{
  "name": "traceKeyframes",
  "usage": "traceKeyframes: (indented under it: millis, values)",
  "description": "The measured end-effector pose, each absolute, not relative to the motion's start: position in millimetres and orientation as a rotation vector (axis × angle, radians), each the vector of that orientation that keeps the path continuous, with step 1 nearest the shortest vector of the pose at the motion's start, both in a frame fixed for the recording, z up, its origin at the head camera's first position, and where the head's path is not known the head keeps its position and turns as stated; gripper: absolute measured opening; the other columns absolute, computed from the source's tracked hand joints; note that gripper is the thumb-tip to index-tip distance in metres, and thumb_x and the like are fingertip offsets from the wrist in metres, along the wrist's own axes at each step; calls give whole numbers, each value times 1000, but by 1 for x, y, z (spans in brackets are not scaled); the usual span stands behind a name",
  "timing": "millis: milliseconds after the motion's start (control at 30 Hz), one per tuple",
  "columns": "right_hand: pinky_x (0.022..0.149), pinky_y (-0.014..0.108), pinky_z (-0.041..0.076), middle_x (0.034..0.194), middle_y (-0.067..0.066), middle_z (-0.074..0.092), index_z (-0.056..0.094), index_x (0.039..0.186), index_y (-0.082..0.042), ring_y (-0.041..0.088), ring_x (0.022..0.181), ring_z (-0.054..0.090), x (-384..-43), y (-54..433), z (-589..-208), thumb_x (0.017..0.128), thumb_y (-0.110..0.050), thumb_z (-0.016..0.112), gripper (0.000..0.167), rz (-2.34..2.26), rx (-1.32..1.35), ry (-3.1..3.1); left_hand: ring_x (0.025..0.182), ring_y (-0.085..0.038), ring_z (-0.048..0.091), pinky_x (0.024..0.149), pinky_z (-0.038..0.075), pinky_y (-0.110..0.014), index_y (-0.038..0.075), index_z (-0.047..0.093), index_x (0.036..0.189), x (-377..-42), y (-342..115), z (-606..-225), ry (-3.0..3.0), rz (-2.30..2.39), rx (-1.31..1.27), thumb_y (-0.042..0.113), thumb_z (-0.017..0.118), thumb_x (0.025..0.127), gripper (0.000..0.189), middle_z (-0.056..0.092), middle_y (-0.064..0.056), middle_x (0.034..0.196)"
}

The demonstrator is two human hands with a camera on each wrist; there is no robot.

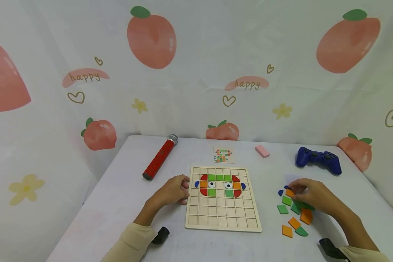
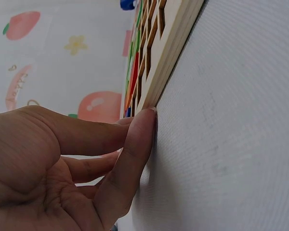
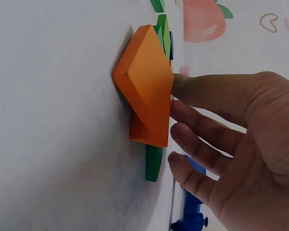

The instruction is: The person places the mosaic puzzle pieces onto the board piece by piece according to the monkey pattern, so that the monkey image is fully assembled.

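A wooden grid board (image 1: 217,221) lies on the white table, with a face of red, green, orange and blue pieces around two eye pieces (image 1: 211,185) in its upper rows. My left hand (image 1: 174,190) holds the board's left edge between curled thumb and fingers; in the left wrist view the fingertips sit right at the rim. Over the loose pieces on the right, my right hand (image 1: 309,194) has its thumb and fingers apart, tips beside an orange square (image 1: 289,193) and a small blue half-round. Nearest the right wrist camera, another orange square (image 3: 147,72) leans on the pile and hides the thumb tip.
Loose green squares (image 1: 282,209), orange squares (image 1: 287,231) and a green quarter-round (image 1: 301,231) lie right of the board. Behind it are a pattern card (image 1: 223,155), a pink block (image 1: 262,151), a red microphone (image 1: 159,159) and a blue game controller (image 1: 318,160).
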State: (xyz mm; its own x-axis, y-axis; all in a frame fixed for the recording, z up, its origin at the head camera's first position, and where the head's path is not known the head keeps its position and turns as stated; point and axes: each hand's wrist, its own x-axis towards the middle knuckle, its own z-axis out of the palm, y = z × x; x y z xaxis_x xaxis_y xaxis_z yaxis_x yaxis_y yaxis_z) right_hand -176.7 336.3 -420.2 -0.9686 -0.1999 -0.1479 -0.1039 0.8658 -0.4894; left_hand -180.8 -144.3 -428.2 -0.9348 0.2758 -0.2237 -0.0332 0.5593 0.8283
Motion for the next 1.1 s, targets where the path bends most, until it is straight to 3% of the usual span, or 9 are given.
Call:
traceKeyframes:
  millis: [200,367,1100]
  values:
    - [70,25,54,102,4,69,73,122,2,22,91,57,-177,334,-418,91,-16,79,36,-725,-225,2839,82,-18,63,68,65,-29,-7,56,140,-181,-144,-428,2470,1321,208,-8,68,92,50,61,-11,109]
    - [65,25,49,102,4,67,73,123,1,22,91,55,-176,326,-412,92,-20,80,38,-747,-256,2837,81,-19,63,68,66,-30,-8,55,141,-181,-145,-428,2469,1326,222,-9,68,92,50,61,-12,109]
    - [74,25,49,100,-6,68,78,113,-11,17,93,55,-191,239,-422,86,-18,83,28,-913,-639,2761,83,-19,63,69,66,-30,-8,55,141,-180,-144,-427,2467,1333,212,-9,68,91,51,61,-12,110]
